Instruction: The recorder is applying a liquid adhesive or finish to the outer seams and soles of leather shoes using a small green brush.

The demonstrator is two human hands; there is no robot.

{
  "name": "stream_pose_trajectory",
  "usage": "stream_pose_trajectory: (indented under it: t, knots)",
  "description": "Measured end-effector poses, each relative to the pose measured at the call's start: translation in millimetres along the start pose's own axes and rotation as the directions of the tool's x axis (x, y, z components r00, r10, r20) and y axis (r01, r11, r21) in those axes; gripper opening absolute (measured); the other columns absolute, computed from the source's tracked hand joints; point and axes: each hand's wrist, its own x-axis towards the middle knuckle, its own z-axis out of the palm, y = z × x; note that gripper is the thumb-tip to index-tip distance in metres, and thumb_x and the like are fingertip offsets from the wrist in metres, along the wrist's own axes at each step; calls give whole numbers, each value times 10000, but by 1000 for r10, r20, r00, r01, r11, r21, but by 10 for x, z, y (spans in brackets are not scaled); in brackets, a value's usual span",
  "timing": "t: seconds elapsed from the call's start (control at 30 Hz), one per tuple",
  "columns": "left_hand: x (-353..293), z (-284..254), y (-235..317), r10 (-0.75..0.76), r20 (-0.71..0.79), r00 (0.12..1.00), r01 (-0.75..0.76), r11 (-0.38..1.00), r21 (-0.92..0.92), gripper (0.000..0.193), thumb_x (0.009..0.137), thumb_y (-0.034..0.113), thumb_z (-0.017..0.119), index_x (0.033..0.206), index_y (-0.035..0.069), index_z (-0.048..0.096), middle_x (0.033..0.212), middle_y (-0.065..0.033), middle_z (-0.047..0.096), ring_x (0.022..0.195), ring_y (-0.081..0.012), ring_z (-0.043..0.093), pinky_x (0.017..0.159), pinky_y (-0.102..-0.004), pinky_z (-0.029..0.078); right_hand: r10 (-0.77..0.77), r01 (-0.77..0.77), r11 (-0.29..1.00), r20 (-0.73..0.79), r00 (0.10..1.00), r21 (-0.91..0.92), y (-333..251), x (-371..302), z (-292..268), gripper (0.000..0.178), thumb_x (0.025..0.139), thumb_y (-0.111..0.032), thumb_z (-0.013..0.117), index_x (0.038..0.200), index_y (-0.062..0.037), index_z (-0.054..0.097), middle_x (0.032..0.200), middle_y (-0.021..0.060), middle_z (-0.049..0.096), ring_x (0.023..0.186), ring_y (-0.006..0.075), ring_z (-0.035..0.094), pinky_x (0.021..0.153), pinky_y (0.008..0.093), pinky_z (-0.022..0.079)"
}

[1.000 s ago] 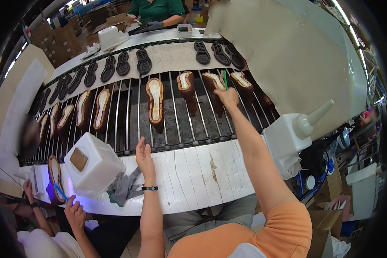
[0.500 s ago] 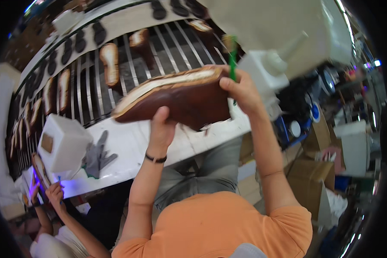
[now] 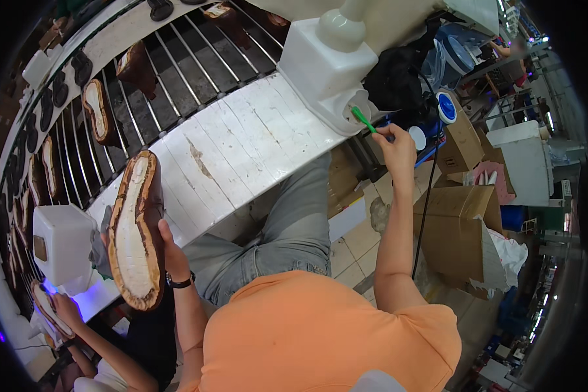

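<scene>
My left hand [image 3: 174, 253] grips a brown shoe upper [image 3: 134, 228] at its side. The upper is held with its pale, unsoled bottom turned up, and most of my fingers are hidden behind it. In my right hand [image 3: 398, 150] is a thin green-handled brush [image 3: 363, 119], pinched between thumb and fingers. Its tip points down into the round white cup [image 3: 344, 123] at the foot of a white plastic dispenser bottle [image 3: 328, 65]; the cup's contents are hard to make out.
Beyond the white ledge [image 3: 219, 147] runs a metal roller conveyor [image 3: 189, 59] bearing several brown uppers. Dark soles [image 3: 81, 68] lie along a far shelf. Another white dispenser [image 3: 64, 242] stands left, near a co-worker's hand [image 3: 66, 310] holding an upper. Cardboard boxes [image 3: 454, 222] stand right.
My right hand has let go of the upper and moved right with the brush to the cup. My left hand has carried the upper left and turned it toe-down, bottom facing up.
</scene>
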Motion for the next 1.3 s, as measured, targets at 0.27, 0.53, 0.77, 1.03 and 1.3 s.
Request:
stream_pose_trajectory:
  t: [0.27,0.53,0.77,1.03,1.3]
  knots:
    - [-279,0,-33,-52,152,987,36,994,106,544,906,184,654,1334,-59,422,1368,-149,468,1188,-261,471,1026,-370,360,-117,124,968,43,992,-217,-61,196,88,151,770,-186,685,830,-48,688,825,141,681,810,344,646,695,405,485]
    - [-295,18,-127,18,161,987,-51,977,206,580,913,206,646,1369,-42,386,1399,-147,438,1219,-266,447,1049,-370,331,44,-102,974,277,960,201,339,383,106,173,805,-170,689,867,-10,712,695,88,668,601,148,629,544,287,458]
    - [-305,-54,-316,-128,178,976,115,990,82,746,886,272,668,1467,61,252,1485,-104,329,1356,-269,310,1134,-409,217,139,-253,758,230,963,602,501,84,345,181,843,-145,693,957,-5,684,716,-6,651,521,31,482,468,173,344]
    - [-305,-56,76,-498,432,752,641,401,-655,604,950,371,519,1435,69,322,1442,-115,389,1298,-256,388,1121,-415,255,-56,-262,292,290,955,920,58,94,452,162,922,-147,614,998,-6,634,837,58,661,636,82,552,531,189,403]
    - [-249,13,343,-261,739,621,527,-558,-641,532,1013,430,293,1439,114,307,1446,-89,386,1302,-254,395,1120,-479,255,-555,-128,543,469,687,830,-1763,-816,504,129,790,-18,702,918,-8,706,742,4,650,629,38,503,575,184,386]
